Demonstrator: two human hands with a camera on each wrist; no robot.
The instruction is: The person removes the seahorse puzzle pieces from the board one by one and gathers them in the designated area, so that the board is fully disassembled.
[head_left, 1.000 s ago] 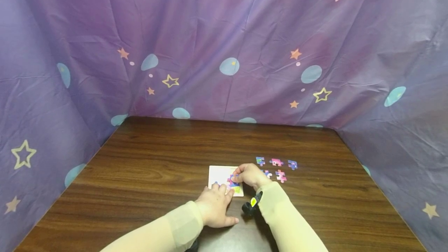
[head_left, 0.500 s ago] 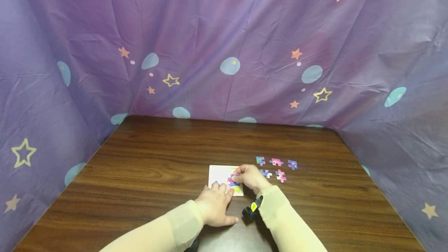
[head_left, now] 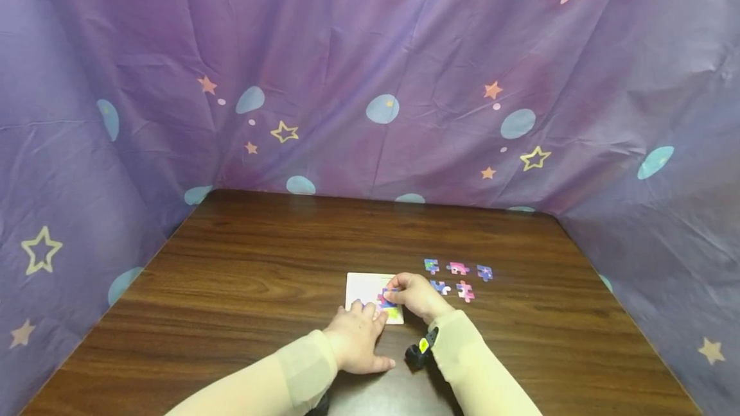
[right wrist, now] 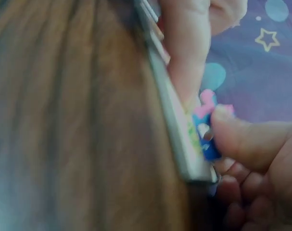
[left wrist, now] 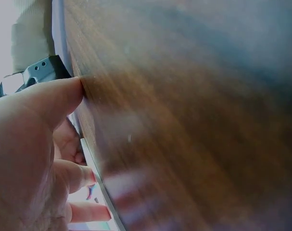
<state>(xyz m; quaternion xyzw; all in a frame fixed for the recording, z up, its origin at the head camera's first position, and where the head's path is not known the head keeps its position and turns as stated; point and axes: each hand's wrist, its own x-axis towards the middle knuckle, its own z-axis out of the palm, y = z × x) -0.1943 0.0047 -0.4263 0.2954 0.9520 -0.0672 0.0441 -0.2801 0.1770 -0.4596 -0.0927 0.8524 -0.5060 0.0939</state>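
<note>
A square white puzzle board (head_left: 361, 284) lies on the table in front of the person. My left hand (head_left: 355, 339) rests on its near-left part, fingers straight and spread, thumb out to the right over the table. Between thumb and fingers, my right hand (head_left: 421, 297) pinches a blue and pink puzzle piece (right wrist: 207, 139) over the board's right side. In the right wrist view the piece stands tilted close above a yellow-green patch (right wrist: 191, 130) on the board. The left fingers cover part of the board's near side.
Several loose puzzle pieces lie right of the board, among them a pink one (head_left: 458, 268), a blue one (head_left: 485, 272) and a pink-white one (head_left: 465, 291). The brown wooden table (head_left: 260, 242) is bordered by a purple cloth (head_left: 324, 69) with stars.
The right wrist has turned slightly toward the near side, the fingers still pinching the puzzle piece at the same spot. The left hand stays in place on the board.
</note>
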